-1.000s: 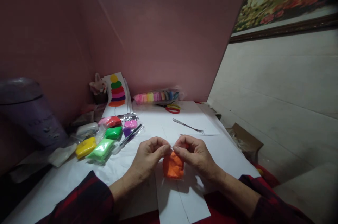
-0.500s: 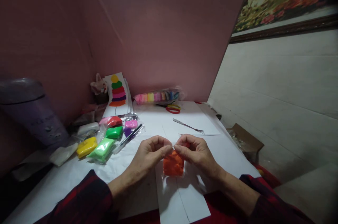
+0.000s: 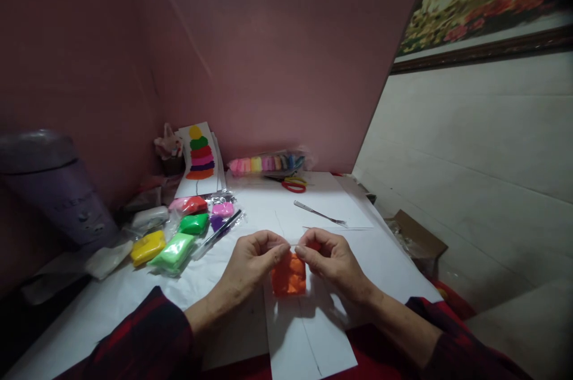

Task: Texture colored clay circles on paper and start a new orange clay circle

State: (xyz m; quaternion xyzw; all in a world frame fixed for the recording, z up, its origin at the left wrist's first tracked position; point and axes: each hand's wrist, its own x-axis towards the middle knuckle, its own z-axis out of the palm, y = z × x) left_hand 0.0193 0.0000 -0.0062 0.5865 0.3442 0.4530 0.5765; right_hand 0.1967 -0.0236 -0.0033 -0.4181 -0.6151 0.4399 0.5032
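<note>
Both my hands meet over a white sheet of paper (image 3: 308, 338) near the table's front edge. My left hand (image 3: 253, 260) and my right hand (image 3: 329, 260) each pinch the top edge of a clear packet of orange clay (image 3: 289, 275), fingertips almost touching. The packet hangs just below the fingers, close above the paper. Fingers of both hands are curled and pressed together on the packet's edge.
Several clay packets lie at left: yellow (image 3: 147, 247), light green (image 3: 172, 253), dark green (image 3: 194, 224), red (image 3: 190, 206), pink (image 3: 222, 209). A pen (image 3: 219, 231), metal tool (image 3: 319, 213), red scissors (image 3: 293, 185), clay strip pack (image 3: 266, 163), drawing card (image 3: 199, 153) and purple container (image 3: 49, 189) stand around.
The orange packet has shifted slightly left and down between my fingers; both hands stay pinched at its top in nearly the same place.
</note>
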